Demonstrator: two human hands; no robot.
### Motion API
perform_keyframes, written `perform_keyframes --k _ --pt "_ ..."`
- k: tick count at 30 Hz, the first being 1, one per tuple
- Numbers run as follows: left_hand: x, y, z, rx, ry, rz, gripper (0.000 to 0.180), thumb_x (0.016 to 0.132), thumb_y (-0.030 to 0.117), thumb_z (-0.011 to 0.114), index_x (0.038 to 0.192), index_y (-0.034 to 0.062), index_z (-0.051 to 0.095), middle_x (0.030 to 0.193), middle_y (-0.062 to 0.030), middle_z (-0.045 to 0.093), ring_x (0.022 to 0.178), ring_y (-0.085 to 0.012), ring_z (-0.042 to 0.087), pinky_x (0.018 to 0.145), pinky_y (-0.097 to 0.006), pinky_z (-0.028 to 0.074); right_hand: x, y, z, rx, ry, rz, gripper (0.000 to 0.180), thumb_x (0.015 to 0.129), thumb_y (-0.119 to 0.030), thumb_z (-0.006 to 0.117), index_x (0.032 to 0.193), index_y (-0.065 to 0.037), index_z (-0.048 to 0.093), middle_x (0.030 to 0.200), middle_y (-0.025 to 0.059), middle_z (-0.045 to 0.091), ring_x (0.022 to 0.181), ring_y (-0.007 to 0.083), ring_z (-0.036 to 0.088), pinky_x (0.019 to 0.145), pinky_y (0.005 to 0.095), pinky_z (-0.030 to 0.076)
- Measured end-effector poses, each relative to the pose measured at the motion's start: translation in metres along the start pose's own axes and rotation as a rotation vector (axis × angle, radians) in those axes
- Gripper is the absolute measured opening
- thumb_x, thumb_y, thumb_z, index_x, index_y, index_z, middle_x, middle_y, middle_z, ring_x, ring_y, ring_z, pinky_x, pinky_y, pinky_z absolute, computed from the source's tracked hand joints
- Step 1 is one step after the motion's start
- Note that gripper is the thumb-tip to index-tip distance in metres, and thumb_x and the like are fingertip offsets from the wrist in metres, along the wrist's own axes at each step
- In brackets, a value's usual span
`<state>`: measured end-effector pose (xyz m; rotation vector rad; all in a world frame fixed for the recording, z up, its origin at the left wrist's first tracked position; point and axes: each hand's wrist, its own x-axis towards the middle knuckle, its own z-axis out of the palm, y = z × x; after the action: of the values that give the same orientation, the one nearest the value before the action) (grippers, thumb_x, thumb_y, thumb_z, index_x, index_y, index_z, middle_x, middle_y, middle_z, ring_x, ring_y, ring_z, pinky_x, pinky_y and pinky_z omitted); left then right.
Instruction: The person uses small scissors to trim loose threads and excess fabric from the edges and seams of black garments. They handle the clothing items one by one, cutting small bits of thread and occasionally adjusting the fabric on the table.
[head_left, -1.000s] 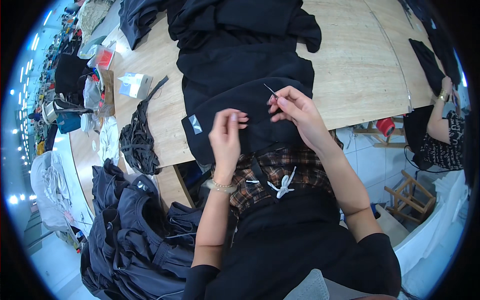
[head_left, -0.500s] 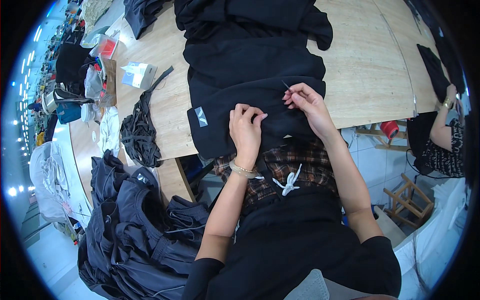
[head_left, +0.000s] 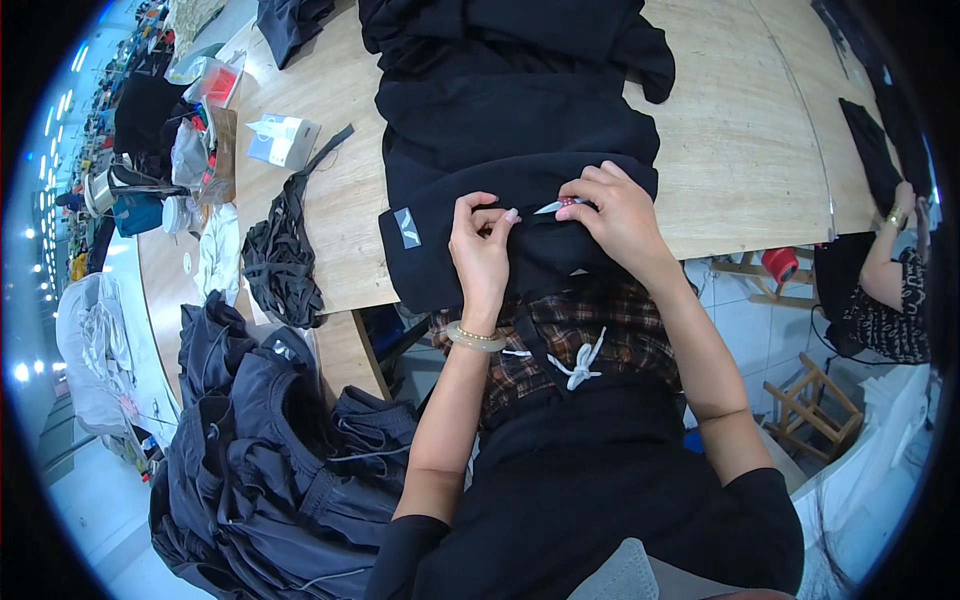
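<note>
A black garment [head_left: 440, 265] lies across the table in front of me, with a small grey label [head_left: 407, 228] near its left edge. Above it, my left hand [head_left: 480, 245] is curled, thumb and fingertips brought together; whatever is between them is too small to make out. My right hand [head_left: 615, 215] grips a small pointed blade [head_left: 547, 208] with a bit of red at its base. The blade's tip points left, toward my left fingertips, just over the cloth.
A bundle of dark fabric strips [head_left: 280, 265] and a small white-and-blue box [head_left: 284, 142] lie left on the wooden table [head_left: 345, 250]. Dark garments [head_left: 260, 460] are heaped at lower left. To the right are a wooden stool [head_left: 815, 405], a red cone [head_left: 780, 263] and another person's arm [head_left: 885, 265].
My right hand has turned, so the blade now points left instead of up and away. My left hand has drawn slightly left, its fingers lifted more off the cloth.
</note>
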<state>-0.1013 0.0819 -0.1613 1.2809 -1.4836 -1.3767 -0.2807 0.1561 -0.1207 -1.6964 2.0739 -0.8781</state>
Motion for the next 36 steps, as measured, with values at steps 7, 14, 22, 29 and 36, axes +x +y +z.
perform_keyframes --k 7,14,22,29,36 --pt "-0.005 -0.006 -0.007 0.391 -0.076 0.201 0.018 0.086 0.009 0.078 0.102 0.0028 0.077 0.096 -0.0070 0.065 0.081 -0.0161 0.063 0.075 -0.030 0.051 0.000 -0.001 -0.004 -0.012 0.026 0.026 0.025 0.079 -0.026 0.078 0.092 -0.005 0.075 0.085 0.0037 0.066 0.086 0.0236 0.059 0.078 0.0362 0.049" --pt "0.001 -0.018 -0.001 0.429 0.012 0.192 0.012 0.088 0.009 0.074 0.092 -0.0023 0.073 0.095 -0.0130 0.064 0.085 -0.0286 0.065 0.078 -0.037 0.051 0.000 -0.002 -0.002 -0.024 0.023 -0.009 0.024 0.080 -0.026 0.077 0.092 -0.005 0.075 0.084 0.0040 0.065 0.087 0.0241 0.059 0.079 0.0366 0.049" --pt "-0.007 -0.002 0.004 0.522 -0.067 0.242 0.013 0.086 0.012 0.076 0.087 0.0008 0.070 0.094 -0.0146 0.065 0.092 -0.0302 0.059 0.087 -0.039 0.047 0.000 -0.003 -0.005 -0.032 0.015 0.041 0.024 0.081 -0.026 0.077 0.094 -0.005 0.075 0.085 0.0044 0.064 0.088 0.0243 0.058 0.079 0.0370 0.049" --pt "0.000 -0.012 -0.002 0.481 -0.041 0.141 0.012 0.095 0.011 0.066 0.097 -0.0010 0.065 0.093 -0.0175 0.068 0.087 -0.0376 0.065 0.078 -0.044 0.050 0.003 -0.005 -0.002 -0.017 0.029 -0.004 0.023 0.081 -0.024 0.076 0.094 -0.005 0.074 0.085 0.0050 0.063 0.090 0.0251 0.058 0.079 0.0375 0.049" --pt "-0.014 -0.001 0.004 0.671 -0.100 0.310 0.010 0.080 0.013 0.078 0.086 0.0082 0.072 0.092 -0.0079 0.061 0.094 -0.0287 0.056 0.084 -0.042 0.048 0.002 0.000 -0.004 -0.036 0.028 0.022 0.022 0.081 -0.022 0.076 0.095 -0.005 0.074 0.087 0.0048 0.063 0.090 0.0254 0.058 0.079 0.0381 0.050"
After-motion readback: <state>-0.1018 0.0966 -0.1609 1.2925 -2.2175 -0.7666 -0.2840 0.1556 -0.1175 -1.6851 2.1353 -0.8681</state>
